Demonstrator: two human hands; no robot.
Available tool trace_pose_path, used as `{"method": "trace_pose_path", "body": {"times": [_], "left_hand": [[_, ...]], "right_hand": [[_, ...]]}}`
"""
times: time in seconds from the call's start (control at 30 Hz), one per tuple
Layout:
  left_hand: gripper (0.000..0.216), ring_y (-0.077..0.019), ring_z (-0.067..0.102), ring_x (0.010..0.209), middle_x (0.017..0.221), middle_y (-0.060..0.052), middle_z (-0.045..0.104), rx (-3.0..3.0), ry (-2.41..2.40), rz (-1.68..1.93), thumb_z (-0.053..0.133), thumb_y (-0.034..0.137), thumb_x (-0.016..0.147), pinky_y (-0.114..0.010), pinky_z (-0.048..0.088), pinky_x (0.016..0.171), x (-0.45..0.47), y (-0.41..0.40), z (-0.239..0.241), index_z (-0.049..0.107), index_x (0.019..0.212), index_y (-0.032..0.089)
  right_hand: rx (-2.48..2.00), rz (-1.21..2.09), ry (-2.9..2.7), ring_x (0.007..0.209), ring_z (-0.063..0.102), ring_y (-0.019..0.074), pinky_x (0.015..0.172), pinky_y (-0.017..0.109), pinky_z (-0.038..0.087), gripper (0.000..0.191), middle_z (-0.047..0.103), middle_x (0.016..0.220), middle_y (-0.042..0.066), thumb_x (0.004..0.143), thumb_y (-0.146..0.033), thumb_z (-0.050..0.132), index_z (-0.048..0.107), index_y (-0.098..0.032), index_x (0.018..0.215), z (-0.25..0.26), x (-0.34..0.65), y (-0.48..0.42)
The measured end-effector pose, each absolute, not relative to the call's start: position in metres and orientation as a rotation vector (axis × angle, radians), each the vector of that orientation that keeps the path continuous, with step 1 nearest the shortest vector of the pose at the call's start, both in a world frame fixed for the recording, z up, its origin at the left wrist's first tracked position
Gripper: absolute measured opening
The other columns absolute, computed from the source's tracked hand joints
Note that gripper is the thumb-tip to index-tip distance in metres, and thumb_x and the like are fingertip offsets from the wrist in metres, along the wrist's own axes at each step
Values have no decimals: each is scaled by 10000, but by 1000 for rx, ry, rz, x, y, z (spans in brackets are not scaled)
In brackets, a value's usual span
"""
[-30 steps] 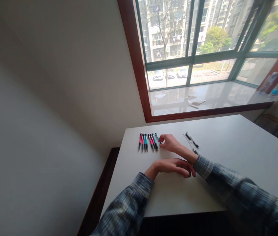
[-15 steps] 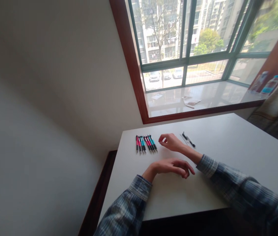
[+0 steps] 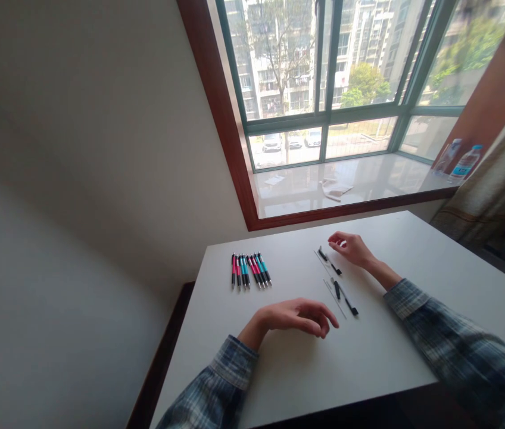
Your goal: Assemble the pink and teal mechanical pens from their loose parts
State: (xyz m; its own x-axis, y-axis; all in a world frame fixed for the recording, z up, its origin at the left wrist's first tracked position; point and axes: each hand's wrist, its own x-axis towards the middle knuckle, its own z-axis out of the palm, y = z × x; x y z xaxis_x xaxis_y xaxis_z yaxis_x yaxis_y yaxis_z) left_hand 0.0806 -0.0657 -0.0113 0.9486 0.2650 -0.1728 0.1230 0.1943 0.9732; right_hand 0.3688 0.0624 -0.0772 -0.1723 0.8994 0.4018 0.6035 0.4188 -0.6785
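Observation:
My left hand [image 3: 299, 317] hovers over the near part of the white table [image 3: 288, 369], palm down. Its fingers are loosely bent and apart, with nothing in them. Farther back on the right, my right hand [image 3: 351, 248] is just beside a group of pen parts [image 3: 335, 267]. Its fingers are slightly curled and apart, and I see nothing held. Nearer to me lies a second group, with a short black grip [image 3: 337, 290], a clear barrel with a black end [image 3: 349, 302] and a thin refill [image 3: 342, 311]. Several pink and teal pens [image 3: 252, 271] lie in a row at the left.
Behind the table, a window ledge [image 3: 297, 202] holds crumpled paper [image 3: 336, 189] and plastic bottles [image 3: 465, 164]. A curtain [image 3: 480, 196] hangs at the right. The wall [image 3: 100, 179] stands to the left of the table.
My right hand has moved right, from beside the pen row to beyond the pen parts, uncovering the nearer group. My left hand keeps its pose. The camera view has shifted slightly.

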Motion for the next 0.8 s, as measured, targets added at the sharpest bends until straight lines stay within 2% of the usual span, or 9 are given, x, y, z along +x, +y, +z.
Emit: {"method": "trace_pose_path", "body": {"times": [0.13,0.23,0.43,0.67,0.8], "left_hand": [[529,-172,607,874,938,-49,664,1341,339,112,807,519,811,-299,483,843,80,-67,-12,722,1217,192],[441,-153,586,792,861,-43,658,1330,434,239,807,465,815,-282,467,776,83,-67,-17,742,1137,170],[218,-98,446,623,633,20,530,1339,850,1003,716,347,828,-231,360,631,106,-44,-25,701,825,130],[237,-89,397,553,573,48,457,1301,1029,1354,638,358,858,-220,341,558,128,-9,-36,627,734,156],[230,-81,406,556,642,46,499,1389,1111,1377,673,386,873,-200,333,523,136,-13,-46,646,853,159]], "right_hand": [[-1314,448,-1938,713,687,172,706,289,532,154,749,821,16,881,-320,636,745,-236,950,-74,351,55],[-1380,390,-1931,745,683,180,728,291,512,155,747,842,18,864,-330,655,732,-243,967,-73,336,49],[-1471,329,-1940,824,673,205,738,292,468,213,746,831,8,846,-318,684,697,-257,1050,-77,322,43],[-1458,500,-1831,741,671,195,723,307,485,242,753,798,4,826,-288,664,711,-247,1060,-75,320,44],[-1371,595,-1630,762,679,202,770,336,529,283,768,838,26,847,-344,650,737,-226,1089,-67,322,43]]}}
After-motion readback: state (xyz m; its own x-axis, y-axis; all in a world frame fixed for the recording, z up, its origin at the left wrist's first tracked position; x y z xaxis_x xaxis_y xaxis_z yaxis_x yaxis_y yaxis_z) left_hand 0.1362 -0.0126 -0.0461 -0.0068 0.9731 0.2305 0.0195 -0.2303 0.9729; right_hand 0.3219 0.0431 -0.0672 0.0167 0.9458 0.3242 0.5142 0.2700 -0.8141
